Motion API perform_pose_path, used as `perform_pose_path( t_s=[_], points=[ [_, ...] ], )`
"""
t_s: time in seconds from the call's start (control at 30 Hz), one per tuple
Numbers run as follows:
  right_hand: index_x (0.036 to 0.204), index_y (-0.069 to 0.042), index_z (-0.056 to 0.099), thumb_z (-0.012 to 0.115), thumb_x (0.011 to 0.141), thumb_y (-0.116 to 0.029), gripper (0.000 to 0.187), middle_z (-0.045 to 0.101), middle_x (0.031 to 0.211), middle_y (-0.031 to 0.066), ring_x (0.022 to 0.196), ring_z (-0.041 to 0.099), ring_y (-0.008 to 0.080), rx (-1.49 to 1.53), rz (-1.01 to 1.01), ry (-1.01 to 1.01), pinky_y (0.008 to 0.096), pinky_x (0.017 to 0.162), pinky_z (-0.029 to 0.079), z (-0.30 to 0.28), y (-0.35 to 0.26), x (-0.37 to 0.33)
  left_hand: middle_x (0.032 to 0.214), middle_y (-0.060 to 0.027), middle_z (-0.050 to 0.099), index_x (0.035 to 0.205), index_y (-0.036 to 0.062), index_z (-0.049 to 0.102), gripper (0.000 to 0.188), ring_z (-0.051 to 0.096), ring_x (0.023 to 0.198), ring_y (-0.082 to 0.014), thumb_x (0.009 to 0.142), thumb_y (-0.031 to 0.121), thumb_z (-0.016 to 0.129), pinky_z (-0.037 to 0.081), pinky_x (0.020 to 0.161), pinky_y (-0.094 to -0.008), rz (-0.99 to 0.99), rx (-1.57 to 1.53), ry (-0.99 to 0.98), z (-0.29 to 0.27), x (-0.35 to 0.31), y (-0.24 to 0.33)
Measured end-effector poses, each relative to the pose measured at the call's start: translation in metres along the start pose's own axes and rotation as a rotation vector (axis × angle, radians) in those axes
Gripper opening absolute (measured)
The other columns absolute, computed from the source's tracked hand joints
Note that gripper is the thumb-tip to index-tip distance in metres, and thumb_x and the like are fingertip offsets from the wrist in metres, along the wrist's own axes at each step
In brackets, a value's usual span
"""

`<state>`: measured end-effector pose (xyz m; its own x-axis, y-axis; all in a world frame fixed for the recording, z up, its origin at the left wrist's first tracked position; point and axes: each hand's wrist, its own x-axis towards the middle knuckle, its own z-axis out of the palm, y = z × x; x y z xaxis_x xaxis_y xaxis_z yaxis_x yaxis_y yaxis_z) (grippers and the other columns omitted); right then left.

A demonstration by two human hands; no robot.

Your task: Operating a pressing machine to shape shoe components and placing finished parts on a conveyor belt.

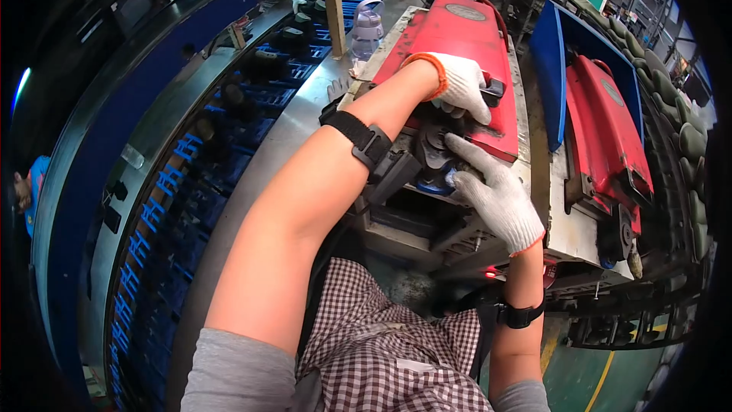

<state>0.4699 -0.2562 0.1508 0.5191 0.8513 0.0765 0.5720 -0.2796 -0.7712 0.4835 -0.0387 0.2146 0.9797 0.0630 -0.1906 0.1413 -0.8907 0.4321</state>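
My left hand (460,85), in a white knitted glove with an orange cuff, reaches over the front of a red machine cover (476,34). Its fingers curl round a black handle (494,91) there; part of the grip is hidden by the glove. Lower down, my right hand (496,197), gloved alike, holds the right side of a dark rounded piece (433,145) at the machine's front. Its index finger lies along the upper edge and the thumb is lower. A blue part (437,185) shows just beneath that piece.
Right of me stands a second red machine cover (606,118) beside a blue panel (549,76). A rack of dark green rounded forms (692,141) curves along the far right. On the left runs a conveyor with blue holders (156,206). A lilac bottle (367,33) stands on the metal ledge.
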Motion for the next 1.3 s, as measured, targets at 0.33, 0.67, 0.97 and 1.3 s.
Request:
perform_pose_path(
  t_s=[0.33,0.67,0.97,1.3],
  points=[
    [0.147,-0.013,0.059,0.064,0.094,-0.017,0.053,0.076,0.107,0.0178,0.093,0.073,0.0247,-0.019,-0.045,0.052,0.0354,0.091,0.055,0.004,0.007,0.002,0.070,-0.0048,0.068,0.090,0.0037,0.074,0.047,0.063,0.061,-0.0148,0.078,0.048,0.081,0.051,0.057,-0.0309,0.016,-0.138,-0.012,-0.001,-0.001,-0.007],
    [0.143,-0.012,0.061,0.065,0.094,-0.016,0.049,0.074,0.117,0.0188,0.104,0.074,0.0294,-0.002,-0.277,0.181,0.0390,0.095,0.055,0.008,0.031,0.001,0.066,-0.0025,0.064,0.087,0.0051,0.073,0.040,0.058,0.058,-0.0121,0.081,0.044,0.080,0.044,0.054,-0.0299,0.039,-0.123,0.051,0.005,-0.001,0.005],
    [0.142,-0.018,0.062,0.058,0.092,-0.024,0.050,0.074,0.108,0.0210,0.096,0.073,0.0366,-0.028,-0.153,0.093,0.0447,0.093,0.057,0.002,0.021,0.000,0.064,0.0010,0.059,0.086,0.0051,0.069,0.026,0.056,0.052,-0.0097,0.084,0.029,0.078,0.041,0.049,-0.0275,-0.007,-0.278,0.029,0.005,-0.005,0.009],
    [0.138,-0.018,0.066,0.058,0.089,-0.024,0.049,0.073,0.115,0.0199,0.105,0.071,0.0378,0.028,-0.059,0.080,0.0457,0.098,0.053,-0.008,0.014,-0.011,0.059,0.0010,0.057,0.083,0.0061,0.066,0.022,0.053,0.048,-0.0084,0.086,0.026,0.076,0.039,0.046,-0.0265,-0.057,-0.221,0.062,0.005,0.001,0.014]
  ],
)
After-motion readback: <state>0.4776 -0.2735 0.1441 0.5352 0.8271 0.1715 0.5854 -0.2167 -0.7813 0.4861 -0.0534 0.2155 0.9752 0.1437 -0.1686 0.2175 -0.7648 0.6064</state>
